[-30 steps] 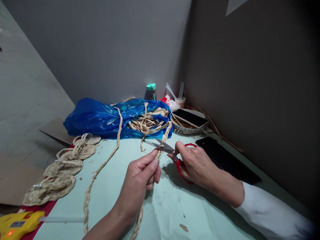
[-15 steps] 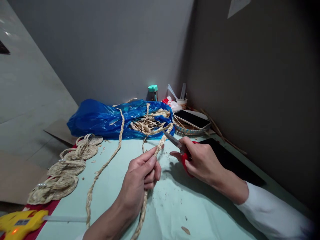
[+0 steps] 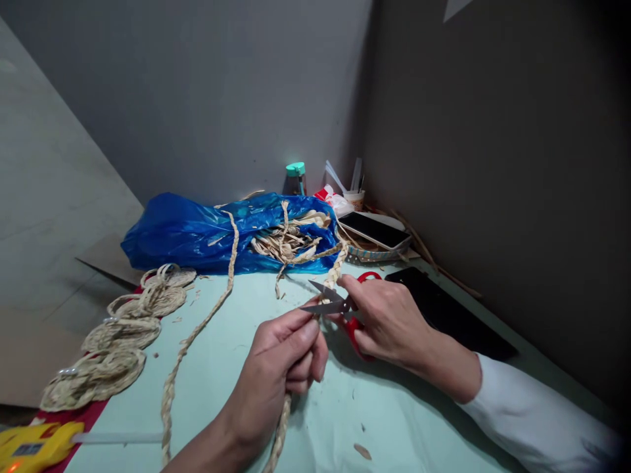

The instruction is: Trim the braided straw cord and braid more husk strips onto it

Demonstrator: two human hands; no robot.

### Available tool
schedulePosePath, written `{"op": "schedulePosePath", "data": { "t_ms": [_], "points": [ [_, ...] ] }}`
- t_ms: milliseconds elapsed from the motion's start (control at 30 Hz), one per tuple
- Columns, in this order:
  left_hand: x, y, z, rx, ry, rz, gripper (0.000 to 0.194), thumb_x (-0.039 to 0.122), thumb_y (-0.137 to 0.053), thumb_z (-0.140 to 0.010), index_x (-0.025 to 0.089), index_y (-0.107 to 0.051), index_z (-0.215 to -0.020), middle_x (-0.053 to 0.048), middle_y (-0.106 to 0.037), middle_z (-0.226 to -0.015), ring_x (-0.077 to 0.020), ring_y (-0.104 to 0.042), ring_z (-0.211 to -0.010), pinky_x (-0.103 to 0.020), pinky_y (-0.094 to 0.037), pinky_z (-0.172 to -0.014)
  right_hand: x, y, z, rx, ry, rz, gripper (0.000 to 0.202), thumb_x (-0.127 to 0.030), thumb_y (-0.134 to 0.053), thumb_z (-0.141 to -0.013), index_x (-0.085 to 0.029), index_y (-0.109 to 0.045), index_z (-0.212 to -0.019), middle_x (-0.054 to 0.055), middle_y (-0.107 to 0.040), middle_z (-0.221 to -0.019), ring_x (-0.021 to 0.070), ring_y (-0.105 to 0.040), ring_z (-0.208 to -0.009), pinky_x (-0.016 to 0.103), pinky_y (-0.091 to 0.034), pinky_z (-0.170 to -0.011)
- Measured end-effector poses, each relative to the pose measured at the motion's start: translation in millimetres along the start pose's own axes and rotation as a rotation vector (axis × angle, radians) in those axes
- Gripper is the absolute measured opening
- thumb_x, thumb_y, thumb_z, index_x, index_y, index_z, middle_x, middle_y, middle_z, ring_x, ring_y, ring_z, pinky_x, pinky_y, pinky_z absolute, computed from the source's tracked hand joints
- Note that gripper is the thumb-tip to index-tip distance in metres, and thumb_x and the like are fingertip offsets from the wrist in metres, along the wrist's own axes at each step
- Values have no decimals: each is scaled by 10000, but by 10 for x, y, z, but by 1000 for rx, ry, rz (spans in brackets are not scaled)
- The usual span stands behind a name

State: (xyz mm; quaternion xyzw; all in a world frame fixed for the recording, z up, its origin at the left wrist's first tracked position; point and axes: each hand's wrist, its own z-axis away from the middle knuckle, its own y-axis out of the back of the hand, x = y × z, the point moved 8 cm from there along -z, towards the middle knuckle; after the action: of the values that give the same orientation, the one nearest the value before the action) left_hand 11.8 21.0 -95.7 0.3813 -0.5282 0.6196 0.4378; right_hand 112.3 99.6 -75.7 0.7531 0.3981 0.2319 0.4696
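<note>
A pale braided straw cord (image 3: 279, 433) runs through my left hand (image 3: 288, 364), pinched between thumb and fingers, and goes on up towards the blue bag. My right hand (image 3: 389, 315) grips red-handled scissors (image 3: 355, 336) by their loops. Their blades are spread, one on each side of the braid, just above my left fingertips. Another length of the braided cord (image 3: 200, 328) lies to the left, trailing from the bag down to the near edge.
A blue plastic bag (image 3: 182, 236) with straw strips stands at the back. Coiled straw pieces (image 3: 118, 332) line the left edge, near a yellow glue gun (image 3: 39, 447). At right are a phone (image 3: 375, 230) on a round basket (image 3: 379, 254) and a black flat slab (image 3: 444, 309).
My right hand has lowered the scissors and turned them leftwards. The blades have opened and now straddle the braid. My left hand still pinches it, and the view has shifted slightly.
</note>
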Motion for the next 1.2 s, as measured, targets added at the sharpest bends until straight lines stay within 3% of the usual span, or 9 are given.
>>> {"op": "schedulePosePath", "data": {
  "t_ms": [233, 367, 433, 533, 733, 867, 1000, 1100, 1200],
  "points": [
    [-6, 108, 10, 87, -19, -162, 351, 340, -549, -908, 143, -521, -620, 49, -369, -514, -55, -181, -465, -213, -118, -420, -1, 26, 9, -7, -8, 143, 264, -213, -470, -671, -168, -566, -912, 35, -595, -603, 163, -473, -516, 304, -111, -518],
    [51, 112, 9, 85, -22, -175, 224, 332, -557, -902, 140, -646, -832, 64, -336, -494, -68, -194, -469, -218, -131, -427, -3, 66, 8, 1, 1, 142, 264, -247, -469, -680, -171, -569, -912, 38, -592, -613, 173, -491, -540, 302, -112, -519],
    [65, 106, 15, 88, -3, -146, 252, 328, -561, -896, 129, -670, -1006, 75, -315, -479, -69, -172, -459, -222, -115, -427, -3, 90, 6, 20, 3, 135, 269, -279, -472, -708, -172, -568, -934, 41, -592, -622, 182, -502, -558, 297, -120, -519],
    [68, 103, 22, 105, 19, -82, 316, 315, -569, -882, 110, -665, -1103, 85, -282, -475, -67, -144, -453, -227, -104, -429, -2, 99, 1, 29, 1, 124, 282, -283, -482, -695, -168, -562, -940, 42, -586, -624, 187, -503, -566, 291, -130, -517],
    [35, 76, 8, 94, 42, -13, 273, 282, -594, -860, 96, -686, -1038, 90, -256, -485, -59, -131, -447, -222, -97, -421, -4, 53, 7, -3, -1, 109, 178, -282, -462, -736, -183, -543, -860, 32, -562, -592, 169, -451, -515, 298, -119, -510],
    [33, 72, 10, 88, 40, 5, 178, 269, -585, -871, 116, -676, -871, 91, -224, -493, -58, -107, -453, -221, -94, -420, -31, 40, 19, 11, 27, 119, 156, -300, -467, -774, -182, -545, -840, 38, -564, -591, 173, -462, -527, 298, -123, -508],
    [49, 82, 16, 96, 24, -17, 211, 273, -567, -885, 129, -629, -744, 86, -217, -497, -60, -110, -457, -224, -94, -419, -62, 21, 29, 37, 47, 133, 157, -287, -437, -842, -173, -543, -822, 39, -562, -565, 167, -451, -491, 294, -131, -505],
    [55, 92, 19, 104, 19, -12, 177, 271, -575, -882, 119, -663, -856, 90, -221, -499, -61, -102, -463, -222, -91, -422, -45, -32, 34, 12, 45, 84, 117, -243, -450, -840, -162, -534, -847, 24, -565, -546, 155, -436, -456, 287, -144, -500],
    [47, 88, 17, 88, 24, 14, 275, 279, -585, -880, 105, -661, -1079, 93, -238, -502, -62, -108, -467, -220, -94, -426, 54, -72, 26, -29, -22, -14, 84, -217, -457, -842, -171, -522, -873, 22, -606, -591, 156, -477, -484, 281, -166, -506]
  ]
}}
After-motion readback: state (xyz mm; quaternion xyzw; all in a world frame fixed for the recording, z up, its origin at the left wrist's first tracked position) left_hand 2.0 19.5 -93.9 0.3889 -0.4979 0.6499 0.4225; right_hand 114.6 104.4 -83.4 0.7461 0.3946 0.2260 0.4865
